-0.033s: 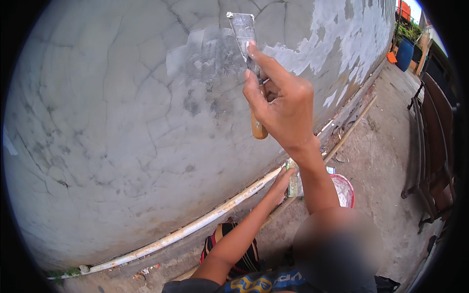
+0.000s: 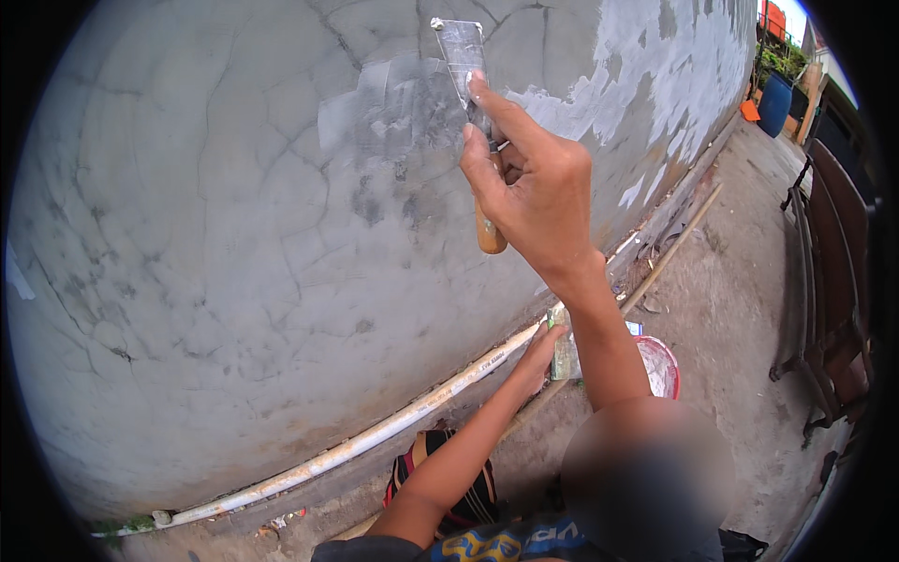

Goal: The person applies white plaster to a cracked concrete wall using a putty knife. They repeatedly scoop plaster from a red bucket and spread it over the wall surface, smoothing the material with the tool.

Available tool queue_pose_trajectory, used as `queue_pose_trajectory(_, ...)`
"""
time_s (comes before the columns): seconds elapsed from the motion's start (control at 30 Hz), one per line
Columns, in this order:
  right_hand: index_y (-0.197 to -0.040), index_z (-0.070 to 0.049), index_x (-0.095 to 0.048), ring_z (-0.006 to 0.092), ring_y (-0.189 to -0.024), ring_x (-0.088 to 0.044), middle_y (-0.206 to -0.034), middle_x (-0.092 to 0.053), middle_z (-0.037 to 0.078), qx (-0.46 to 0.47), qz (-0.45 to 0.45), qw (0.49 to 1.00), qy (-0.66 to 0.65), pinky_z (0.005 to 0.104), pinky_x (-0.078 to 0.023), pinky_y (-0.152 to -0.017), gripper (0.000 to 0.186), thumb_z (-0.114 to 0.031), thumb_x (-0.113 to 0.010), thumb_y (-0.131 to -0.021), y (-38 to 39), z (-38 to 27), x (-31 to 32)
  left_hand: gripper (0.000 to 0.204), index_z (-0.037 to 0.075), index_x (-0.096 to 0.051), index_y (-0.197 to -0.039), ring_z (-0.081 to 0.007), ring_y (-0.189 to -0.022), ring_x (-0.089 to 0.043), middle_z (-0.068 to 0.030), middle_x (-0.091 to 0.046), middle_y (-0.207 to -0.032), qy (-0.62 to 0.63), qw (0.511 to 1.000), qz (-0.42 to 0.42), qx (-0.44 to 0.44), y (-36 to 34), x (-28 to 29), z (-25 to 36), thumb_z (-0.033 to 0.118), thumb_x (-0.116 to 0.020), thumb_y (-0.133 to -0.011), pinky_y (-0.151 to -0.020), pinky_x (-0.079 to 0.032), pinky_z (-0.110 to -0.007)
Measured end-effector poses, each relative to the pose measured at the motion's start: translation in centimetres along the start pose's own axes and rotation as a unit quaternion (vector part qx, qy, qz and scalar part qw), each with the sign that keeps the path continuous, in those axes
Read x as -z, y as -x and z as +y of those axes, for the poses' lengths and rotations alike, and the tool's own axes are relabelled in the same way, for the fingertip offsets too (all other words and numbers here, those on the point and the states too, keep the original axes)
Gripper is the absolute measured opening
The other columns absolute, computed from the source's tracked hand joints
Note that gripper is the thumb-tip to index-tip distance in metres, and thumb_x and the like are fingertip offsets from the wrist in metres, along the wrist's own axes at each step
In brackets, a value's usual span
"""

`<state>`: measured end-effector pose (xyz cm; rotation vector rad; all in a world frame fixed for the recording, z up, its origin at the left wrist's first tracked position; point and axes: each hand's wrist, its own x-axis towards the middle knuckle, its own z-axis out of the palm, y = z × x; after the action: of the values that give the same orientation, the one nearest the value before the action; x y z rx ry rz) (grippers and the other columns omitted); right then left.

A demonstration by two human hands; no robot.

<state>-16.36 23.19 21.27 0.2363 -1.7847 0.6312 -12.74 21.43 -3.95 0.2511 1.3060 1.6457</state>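
My right hand [image 2: 548,192] is closed around a putty knife [image 2: 491,220] with a wooden handle, its forefinger pressed along the metal blade. The blade points up, with white filler at its top corners. It lies over the grey cracked wall [image 2: 243,234], beside a smeared patch [image 2: 375,108]; whether it touches the wall I cannot tell. Lower down, my left hand [image 2: 537,358] is closed on a flat greenish piece [image 2: 560,354] smeared with pale material. My right forearm hides part of that piece.
A red-rimmed bucket [image 2: 670,365] with white paste stands right of my right forearm. A white pipe [image 2: 375,433] runs along the wall's foot, with a long pole [image 2: 679,244] on the ground. At right is a dark wooden bench [image 2: 833,281]; farther off, a blue barrel [image 2: 774,103].
My right hand and the putty knife have shifted slightly up and to the left. The left hand stays nearly where it was, and the flat piece is tilted a little more edge-on.
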Motion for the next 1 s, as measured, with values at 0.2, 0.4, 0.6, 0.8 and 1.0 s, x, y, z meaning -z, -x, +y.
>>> queue_pose_trajectory(0.2,-0.126,-0.002,-0.061,0.0118,-0.044,-0.045,-0.053,-0.051,0.009,0.003,-0.027,1.000,0.008,0.0281,-0.040,-0.047,0.044,-0.002,-0.067,-0.082,4.7,1.4,-2.9,0.063,0.010,-0.030,-0.148,-0.0226,-0.139,-0.028,-0.0115,-0.034,-0.149,0.051,0.998,-0.023,-0.004,-0.8,-0.2,-0.7,0.036,-0.052,-0.095,-0.111,-0.027,-0.038)
queue_pose_trajectory(0.4,-0.118,0.002,-0.065,0.0104,-0.048,-0.042,-0.054,-0.053,0.011,-0.039,-0.137,0.990,0.000,0.0274,-0.040,-0.048,0.038,-0.006,-0.066,-0.081,1.1,-1.7,4.3,0.057,0.009,-0.036,-0.142,-0.0210,-0.127,-0.043,-0.0102,-0.044,-0.139,0.032,0.999,-0.005,-0.016,-0.1,-0.3,-0.3,0.034,-0.053,-0.094,-0.103,-0.038,-0.038)
queue_pose_trajectory(0.6,-0.113,0.007,-0.065,0.0207,-0.049,-0.049,-0.056,-0.055,0.016,-0.016,-0.131,0.991,0.037,0.0341,-0.045,-0.053,0.035,-0.009,-0.063,-0.081,-4.6,-1.9,4.2,0.050,0.007,-0.039,-0.136,-0.0194,-0.116,-0.052,-0.0084,-0.051,-0.128,0.041,0.999,-0.024,0.026,-0.2,-0.5,-0.1,0.029,-0.053,-0.094,-0.097,-0.045,-0.038)
queue_pose_trajectory(0.8,-0.116,0.002,-0.066,0.0196,-0.044,-0.046,-0.051,-0.049,0.012,-0.052,-0.212,0.974,0.053,0.0334,-0.045,-0.052,0.038,-0.010,-0.065,-0.080,1.8,-2.9,2.3,0.056,0.003,-0.038,-0.138,-0.0191,-0.115,-0.051,-0.0081,-0.051,-0.130,0.036,0.994,0.030,-0.096,-2.3,0.5,-2.8,0.032,-0.054,-0.093,-0.095,-0.045,-0.037)
queue_pose_trajectory(1.0,-0.112,0.008,-0.064,0.0330,-0.051,-0.058,-0.057,-0.057,0.021,-0.032,-0.108,0.992,0.055,0.0381,-0.048,-0.054,0.035,-0.008,-0.062,-0.081,-2.1,-1.9,4.6,0.050,0.008,-0.039,-0.137,-0.0189,-0.120,-0.052,-0.0089,-0.049,-0.132,0.081,0.996,-0.028,0.027,-0.7,0.8,-0.4,0.026,-0.054,-0.093,-0.096,-0.047,-0.038)
